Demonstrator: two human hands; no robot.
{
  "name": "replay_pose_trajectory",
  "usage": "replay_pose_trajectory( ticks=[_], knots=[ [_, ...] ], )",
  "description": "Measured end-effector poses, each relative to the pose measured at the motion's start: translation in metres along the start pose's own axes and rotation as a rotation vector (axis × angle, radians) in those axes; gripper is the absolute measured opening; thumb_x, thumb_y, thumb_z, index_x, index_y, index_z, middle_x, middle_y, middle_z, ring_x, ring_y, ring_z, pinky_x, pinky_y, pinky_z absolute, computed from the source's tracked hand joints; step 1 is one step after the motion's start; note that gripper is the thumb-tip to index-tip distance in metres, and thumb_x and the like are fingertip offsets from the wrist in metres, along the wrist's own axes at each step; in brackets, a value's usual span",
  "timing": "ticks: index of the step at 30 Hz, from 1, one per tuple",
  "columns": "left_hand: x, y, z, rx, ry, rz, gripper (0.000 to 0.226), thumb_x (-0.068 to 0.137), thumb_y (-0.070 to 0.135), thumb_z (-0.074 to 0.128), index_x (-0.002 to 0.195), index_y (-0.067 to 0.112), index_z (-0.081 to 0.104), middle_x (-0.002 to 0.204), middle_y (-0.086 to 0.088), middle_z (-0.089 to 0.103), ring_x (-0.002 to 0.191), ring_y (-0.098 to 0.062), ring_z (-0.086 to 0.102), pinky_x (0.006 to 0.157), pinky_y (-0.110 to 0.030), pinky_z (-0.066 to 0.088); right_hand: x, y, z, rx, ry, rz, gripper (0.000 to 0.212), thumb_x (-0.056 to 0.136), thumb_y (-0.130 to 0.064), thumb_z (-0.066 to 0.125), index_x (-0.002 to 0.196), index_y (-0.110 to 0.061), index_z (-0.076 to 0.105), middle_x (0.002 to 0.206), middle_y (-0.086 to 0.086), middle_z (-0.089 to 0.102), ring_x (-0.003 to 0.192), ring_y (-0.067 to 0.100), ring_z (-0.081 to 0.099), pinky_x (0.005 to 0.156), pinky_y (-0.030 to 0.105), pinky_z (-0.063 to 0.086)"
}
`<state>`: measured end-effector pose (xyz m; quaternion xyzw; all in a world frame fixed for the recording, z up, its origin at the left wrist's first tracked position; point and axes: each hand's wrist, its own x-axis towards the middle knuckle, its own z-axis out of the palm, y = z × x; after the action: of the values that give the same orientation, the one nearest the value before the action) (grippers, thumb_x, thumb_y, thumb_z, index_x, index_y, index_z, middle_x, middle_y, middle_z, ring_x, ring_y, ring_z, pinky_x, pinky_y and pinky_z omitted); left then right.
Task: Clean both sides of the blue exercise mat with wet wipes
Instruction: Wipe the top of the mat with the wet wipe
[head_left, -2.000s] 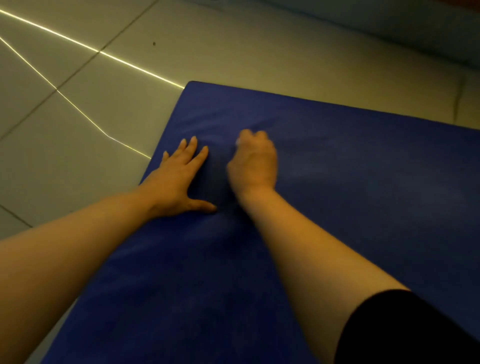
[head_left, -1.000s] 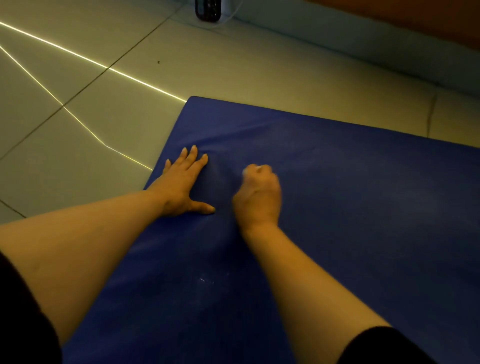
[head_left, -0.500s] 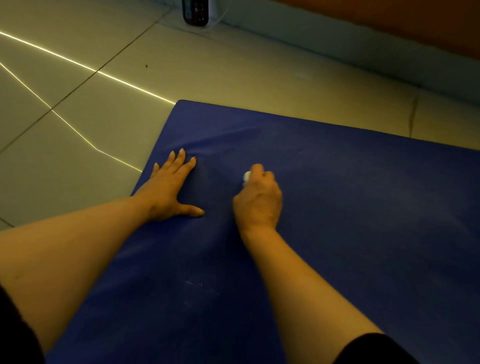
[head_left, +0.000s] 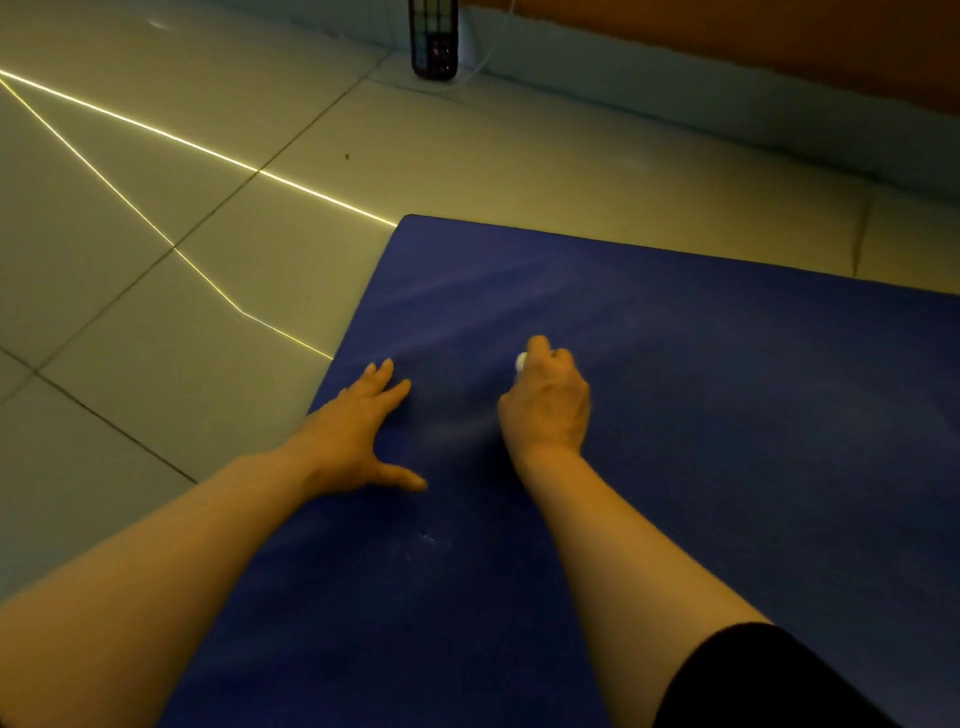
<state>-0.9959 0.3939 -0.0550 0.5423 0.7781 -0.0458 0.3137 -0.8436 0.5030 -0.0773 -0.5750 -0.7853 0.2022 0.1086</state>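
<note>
Blue mat lies flat on the tiled floor, filling the view from 3 to 6 o'clock. The left hand presses flat near its left edge, fingers straight and thumb spread. At 3 o'clock from it, the right hand curls around a white wipe, only a bit showing past the knuckles, pressed to the mat.

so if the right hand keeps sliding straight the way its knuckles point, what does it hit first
Nothing on the mat lies ahead of the right hand, which holds the wipe. It would probably cross the far edge onto bare floor tile, then meet the wall base.
</note>
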Motion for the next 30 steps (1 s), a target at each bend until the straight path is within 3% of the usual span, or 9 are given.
replay_pose_trajectory(
  ticks=[5,8,12,14,21,24,26,30],
  knots=[
    [-0.006,0.002,0.020,0.011,-0.055,-0.026,0.130,0.069,0.043,0.082,0.152,0.019,-0.014,0.155,-0.003,-0.032,0.144,-0.020,-0.025,0.119,-0.038,-0.002,-0.039,-0.042,0.023,0.082,-0.214,-0.345,0.011,0.093,-0.011,0.046,0.104,-0.009,0.049,0.105,0.014,0.053,0.093,0.031,0.054,0.067,0.033,0.038],
    [-0.002,0.001,0.019,0.035,-0.088,-0.027,0.131,0.069,0.046,0.081,0.151,0.018,-0.017,0.154,-0.004,-0.034,0.143,-0.022,-0.027,0.119,-0.041,-0.003,-0.022,-0.014,0.014,0.040,-0.124,-0.261,0.009,0.092,-0.011,0.050,0.100,-0.009,0.051,0.105,0.015,0.055,0.094,0.034,0.055,0.071,0.038,0.044],
    [0.000,0.001,0.021,0.033,-0.090,-0.023,0.131,0.070,0.046,0.080,0.150,0.018,-0.020,0.153,-0.005,-0.036,0.142,-0.024,-0.029,0.118,-0.042,-0.006,0.007,0.040,-0.012,0.002,0.101,0.031,0.015,0.095,-0.014,0.046,0.104,-0.005,0.054,0.106,0.019,0.055,0.094,0.039,0.055,0.071,0.039,0.042],
    [0.000,0.000,0.022,0.028,-0.084,-0.025,0.131,0.070,0.045,0.080,0.150,0.018,-0.020,0.153,-0.004,-0.036,0.142,-0.023,-0.030,0.117,-0.042,-0.007,0.004,0.035,-0.008,-0.005,0.118,0.084,0.016,0.093,-0.008,0.045,0.107,-0.006,0.053,0.107,0.018,0.054,0.095,0.037,0.055,0.073,0.039,0.043],
    [-0.001,0.005,0.020,0.033,-0.082,-0.036,0.130,0.070,0.043,0.081,0.150,0.017,-0.018,0.154,-0.005,-0.034,0.143,-0.024,-0.028,0.117,-0.042,-0.006,-0.060,-0.025,0.023,0.092,-0.216,-0.339,0.017,0.090,-0.009,0.051,0.107,-0.009,0.049,0.110,0.012,0.051,0.099,0.029,0.049,0.071,0.033,0.039],
    [0.000,0.003,0.019,0.046,-0.092,-0.035,0.133,0.069,0.045,0.081,0.151,0.017,-0.019,0.154,-0.005,-0.035,0.142,-0.024,-0.028,0.118,-0.042,-0.007,-0.049,0.004,0.015,0.068,-0.039,-0.361,0.006,0.087,-0.006,0.057,0.093,-0.006,0.056,0.095,0.016,0.056,0.087,0.035,0.055,0.063,0.036,0.042],
    [0.001,0.001,0.019,0.049,-0.094,-0.033,0.133,0.069,0.046,0.081,0.151,0.017,-0.019,0.154,-0.005,-0.035,0.142,-0.024,-0.029,0.117,-0.042,-0.007,-0.031,0.034,0.006,0.097,0.114,-0.215,0.003,0.086,-0.005,0.059,0.083,-0.005,0.056,0.085,0.019,0.057,0.077,0.038,0.057,0.058,0.037,0.042],
    [0.001,0.001,0.021,0.054,-0.100,-0.037,0.132,0.070,0.046,0.080,0.150,0.017,-0.021,0.153,-0.005,-0.035,0.142,-0.025,-0.029,0.117,-0.043,-0.007,-0.026,0.043,0.006,0.073,0.189,-0.030,0.007,0.083,0.004,0.055,0.082,-0.003,0.054,0.084,0.019,0.055,0.073,0.038,0.055,0.055,0.037,0.039]
  ],
)
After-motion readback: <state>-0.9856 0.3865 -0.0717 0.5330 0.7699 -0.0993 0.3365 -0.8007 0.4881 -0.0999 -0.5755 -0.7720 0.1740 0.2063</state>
